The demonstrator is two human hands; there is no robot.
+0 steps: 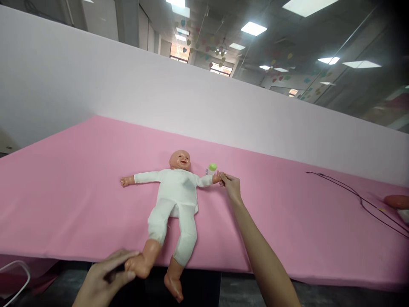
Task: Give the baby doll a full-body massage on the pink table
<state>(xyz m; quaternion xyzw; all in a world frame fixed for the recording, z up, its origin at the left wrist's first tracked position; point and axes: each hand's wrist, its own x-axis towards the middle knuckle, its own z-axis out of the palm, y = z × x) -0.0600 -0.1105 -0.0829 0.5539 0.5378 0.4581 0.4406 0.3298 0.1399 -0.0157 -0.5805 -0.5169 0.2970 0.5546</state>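
Note:
A baby doll (175, 192) in a white long-sleeved suit lies on its back on a pink cloth-covered table (79, 192), with its feet over the near edge. My left hand (107, 277) is at the bottom of the view, its fingers around the doll's bare foot (137, 266). Far across, my right hand (230, 186) pinches the doll's outstretched plastic hand (217, 178) between its fingers. A small bottle with a green cap (212, 167) lies just beyond that doll hand, close to my right fingers.
A thin dark cable (358, 198) curves across the cloth on the right, and an orange object (396, 201) sits at the far right edge. A pale wall panel (128, 72) rises behind the table. A white wire item (15, 277) shows at lower left.

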